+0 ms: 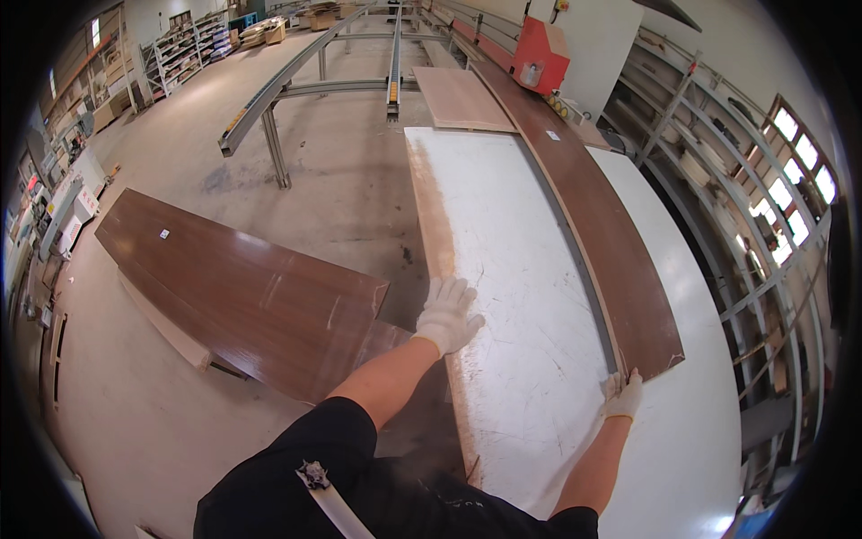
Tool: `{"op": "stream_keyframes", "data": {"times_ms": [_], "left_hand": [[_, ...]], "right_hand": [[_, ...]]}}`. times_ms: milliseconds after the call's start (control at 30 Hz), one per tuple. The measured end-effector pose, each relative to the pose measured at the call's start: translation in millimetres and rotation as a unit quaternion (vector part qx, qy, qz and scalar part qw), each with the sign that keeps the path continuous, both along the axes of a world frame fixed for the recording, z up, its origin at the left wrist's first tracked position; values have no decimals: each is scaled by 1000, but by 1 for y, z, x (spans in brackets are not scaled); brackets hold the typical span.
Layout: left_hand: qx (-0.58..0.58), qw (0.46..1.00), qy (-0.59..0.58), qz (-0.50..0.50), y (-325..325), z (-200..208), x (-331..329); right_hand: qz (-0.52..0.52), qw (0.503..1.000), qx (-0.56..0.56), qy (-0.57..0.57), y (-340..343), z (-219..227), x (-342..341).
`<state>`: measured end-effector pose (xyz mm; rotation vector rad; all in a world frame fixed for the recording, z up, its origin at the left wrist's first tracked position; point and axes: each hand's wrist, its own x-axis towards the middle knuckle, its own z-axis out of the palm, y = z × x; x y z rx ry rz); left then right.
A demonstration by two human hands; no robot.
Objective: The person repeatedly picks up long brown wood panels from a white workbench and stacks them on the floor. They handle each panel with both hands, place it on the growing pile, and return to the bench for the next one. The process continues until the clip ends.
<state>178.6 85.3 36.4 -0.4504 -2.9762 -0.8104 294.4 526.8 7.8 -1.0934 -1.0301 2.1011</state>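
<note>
My left hand [448,316], in a white work glove, rests on the worn left edge of a white table [530,296] with its fingers spread and nothing in them. A long dark brown board [593,207] lies lengthwise along the right part of this table. At its near end, my right hand [623,395], also gloved, grips the left corner; part of the grip is hidden. The far stretch of the board passes beside a red machine housing [540,56]. A small white label [552,136] sticks to its top face.
To my left, wide brown boards [242,287] lie in a low stack. A pinkish-brown panel [462,99] sits at the table's far end. Metal rails on legs [277,148] stand beyond, and metal shelving [709,153] lines the right side.
</note>
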Motion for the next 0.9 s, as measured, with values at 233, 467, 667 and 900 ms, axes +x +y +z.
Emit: {"op": "stream_keyframes", "data": {"times_ms": [233,467,667,900], "left_hand": [[-11,999,47,-25,-3,-14,-8],[-21,996,76,-29,-3,-28,-13],[10,994,109,-10,-2,-32,-10],[-29,999,22,-33,-2,-19,-12]], "right_hand": [[-39,999,16,-4,23,-5,91],[-79,995,54,-35,11,11,179],[-104,986,72,-110,-12,35,248],[-179,964,57,-189,-40,42,331]]}}
